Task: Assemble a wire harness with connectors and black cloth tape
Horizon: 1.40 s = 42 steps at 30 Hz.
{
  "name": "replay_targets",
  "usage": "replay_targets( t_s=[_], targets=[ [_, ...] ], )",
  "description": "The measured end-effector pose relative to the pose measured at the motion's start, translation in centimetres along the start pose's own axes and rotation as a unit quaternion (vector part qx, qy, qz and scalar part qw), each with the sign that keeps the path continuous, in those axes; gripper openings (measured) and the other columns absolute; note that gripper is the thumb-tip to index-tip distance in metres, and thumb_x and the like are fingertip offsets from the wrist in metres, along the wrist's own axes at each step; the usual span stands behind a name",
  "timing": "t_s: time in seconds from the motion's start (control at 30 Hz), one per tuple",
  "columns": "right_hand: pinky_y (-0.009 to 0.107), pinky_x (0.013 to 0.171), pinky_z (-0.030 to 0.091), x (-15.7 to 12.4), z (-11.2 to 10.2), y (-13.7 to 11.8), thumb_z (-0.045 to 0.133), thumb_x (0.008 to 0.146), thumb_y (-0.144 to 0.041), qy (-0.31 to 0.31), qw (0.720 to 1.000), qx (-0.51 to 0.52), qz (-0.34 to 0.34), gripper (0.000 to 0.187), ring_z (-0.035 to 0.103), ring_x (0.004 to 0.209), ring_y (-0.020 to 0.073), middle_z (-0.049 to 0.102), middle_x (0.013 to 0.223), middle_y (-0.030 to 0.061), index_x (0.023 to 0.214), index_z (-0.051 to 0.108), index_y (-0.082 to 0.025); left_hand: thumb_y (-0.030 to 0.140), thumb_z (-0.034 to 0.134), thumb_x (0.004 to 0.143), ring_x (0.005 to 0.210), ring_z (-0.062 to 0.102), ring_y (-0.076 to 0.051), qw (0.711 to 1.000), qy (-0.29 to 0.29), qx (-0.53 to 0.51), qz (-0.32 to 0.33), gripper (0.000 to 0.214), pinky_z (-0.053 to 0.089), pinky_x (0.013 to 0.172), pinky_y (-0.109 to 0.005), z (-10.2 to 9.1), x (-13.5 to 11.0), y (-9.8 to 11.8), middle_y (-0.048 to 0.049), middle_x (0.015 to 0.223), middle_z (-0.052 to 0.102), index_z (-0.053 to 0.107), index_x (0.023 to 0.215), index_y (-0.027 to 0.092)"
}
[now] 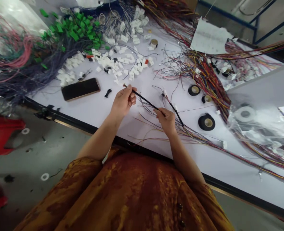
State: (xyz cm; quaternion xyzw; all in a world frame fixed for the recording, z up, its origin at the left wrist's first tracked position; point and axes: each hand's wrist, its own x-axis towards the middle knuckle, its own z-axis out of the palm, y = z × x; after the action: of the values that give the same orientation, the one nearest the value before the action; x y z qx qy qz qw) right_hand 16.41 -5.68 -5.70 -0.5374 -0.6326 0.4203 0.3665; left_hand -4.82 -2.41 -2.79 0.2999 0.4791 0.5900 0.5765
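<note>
My left hand [124, 101] is closed in a pinch on the upper end of a black taped wire bundle [145, 101] above the white table [103, 109]. My right hand [166, 120] is closed round the same bundle lower down, where thin coloured wires [199, 138] trail off to the right. The bundle runs taut and slanted between the two hands.
A black phone [80, 89] lies left of my hands. Three black tape rolls [206, 122] sit to the right. White connectors [118, 64], green connectors [76, 30] and heaps of coloured wires [209, 80] cover the far table. A red stool [2, 133] stands on the floor at left.
</note>
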Motion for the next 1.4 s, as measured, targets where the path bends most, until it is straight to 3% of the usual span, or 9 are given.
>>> replay_targets(
  t_s=[0.13, 0.43, 0.63, 0.73, 0.8, 0.93, 1.07, 1.27, 1.4],
  targets=[
    [0.025, 0.049, 0.039, -0.1, 0.0, -0.5, 0.062, 0.084, -0.037, -0.024, 0.997, 0.056, 0.043, 0.021, 0.045, 0.047, 0.0087, 0.065, 0.067, -0.0012, 0.087, 0.071, -0.019, 0.059, 0.060, 0.091, 0.044, 0.050, -0.008, 1.000, 0.010, 0.007, 0.015, 0.043, 0.035, 0.040, -0.022, -1.0, -0.5, 1.0, 0.0035, 0.053, 0.043, 0.060, 0.074, 0.019],
    [0.029, 0.079, 0.054, -1.5, 0.1, -1.5, 0.060, 0.075, -0.022, -0.054, 0.991, 0.124, 0.014, 0.019, 0.066, 0.083, 0.0123, 0.071, 0.107, 0.0043, 0.092, 0.068, -0.020, 0.035, 0.080, 0.075, 0.044, 0.045, -0.007, 0.985, 0.037, 0.168, -0.006, 0.028, 0.036, 0.043, -0.020, -7.1, -4.0, 0.3, 0.0035, 0.051, 0.049, 0.059, 0.067, 0.018],
    [0.025, 0.070, 0.052, -1.5, 0.7, -0.4, 0.066, 0.073, -0.025, -0.021, 0.978, 0.171, 0.118, 0.023, 0.064, 0.074, 0.0118, 0.066, 0.076, -0.0012, 0.095, 0.065, -0.020, 0.031, 0.078, 0.073, 0.044, 0.042, -0.010, 0.913, 0.043, 0.403, 0.042, 0.017, 0.034, 0.045, -0.024, -9.6, -5.1, -0.5, 0.0016, 0.051, 0.056, 0.066, 0.073, 0.019],
    [0.026, 0.074, 0.053, -1.4, 1.5, 0.1, 0.067, 0.071, -0.024, -0.003, 0.973, 0.210, 0.099, 0.022, 0.065, 0.079, 0.0125, 0.066, 0.078, -0.0018, 0.092, 0.064, -0.020, 0.027, 0.078, 0.071, 0.078, 0.061, -0.023, 0.830, 0.072, 0.530, 0.157, 0.018, 0.051, 0.076, -0.038, -8.4, -6.5, -0.1, -0.0058, 0.083, 0.067, 0.067, 0.085, 0.021],
    [0.026, 0.073, 0.053, -1.6, 2.1, 0.4, 0.067, 0.072, -0.024, 0.013, 0.976, 0.205, 0.070, 0.017, 0.064, 0.077, 0.0126, 0.065, 0.079, -0.0017, 0.089, 0.064, -0.021, 0.027, 0.075, 0.075, 0.107, 0.059, -0.029, 0.796, 0.014, 0.568, 0.209, 0.023, 0.047, 0.099, -0.046, -6.3, -7.4, -0.1, -0.0095, 0.107, 0.067, 0.066, 0.096, 0.022],
    [0.028, 0.077, 0.052, -2.3, 2.7, 0.3, 0.062, 0.079, -0.019, 0.050, 0.990, 0.123, -0.039, 0.006, 0.063, 0.081, 0.0134, 0.066, 0.086, 0.0014, 0.083, 0.065, -0.022, 0.038, 0.061, 0.089, 0.111, 0.063, -0.024, 0.852, -0.213, 0.455, 0.147, 0.027, 0.049, 0.099, -0.040, -1.0, -7.3, -1.9, -0.0083, 0.115, 0.068, 0.062, 0.109, 0.020],
    [0.029, 0.078, 0.053, -3.1, 1.1, -0.2, 0.059, 0.083, -0.018, 0.015, 0.994, 0.068, -0.084, 0.008, 0.065, 0.083, 0.0150, 0.068, 0.085, 0.0024, 0.080, 0.065, -0.021, 0.040, 0.054, 0.091, 0.093, 0.067, -0.020, 0.924, -0.183, 0.325, 0.079, 0.026, 0.053, 0.087, -0.034, 2.0, -5.4, -4.8, -0.0070, 0.096, 0.071, 0.064, 0.096, 0.017],
    [0.033, 0.086, 0.051, -3.3, -5.6, 1.5, 0.055, 0.088, -0.021, 0.081, 0.988, -0.076, -0.112, 0.012, 0.065, 0.091, 0.0172, 0.070, 0.094, 0.0044, 0.091, 0.067, -0.021, 0.030, 0.053, 0.089, 0.096, 0.071, -0.021, 0.921, -0.267, 0.276, 0.057, 0.032, 0.055, 0.090, -0.039, 0.8, -5.5, -6.4, -0.0109, 0.104, 0.074, 0.063, 0.115, 0.015],
    [0.036, 0.079, 0.049, -2.9, -9.2, 4.1, 0.067, 0.081, -0.028, 0.105, 0.967, -0.231, -0.037, 0.018, 0.059, 0.083, 0.0201, 0.066, 0.093, 0.0065, 0.097, 0.065, -0.019, 0.031, 0.052, 0.092, 0.106, 0.068, -0.022, 0.896, -0.270, 0.343, 0.085, 0.031, 0.053, 0.095, -0.037, 0.2, -6.4, -6.3, -0.0107, 0.112, 0.073, 0.065, 0.117, 0.017]
  ],
)
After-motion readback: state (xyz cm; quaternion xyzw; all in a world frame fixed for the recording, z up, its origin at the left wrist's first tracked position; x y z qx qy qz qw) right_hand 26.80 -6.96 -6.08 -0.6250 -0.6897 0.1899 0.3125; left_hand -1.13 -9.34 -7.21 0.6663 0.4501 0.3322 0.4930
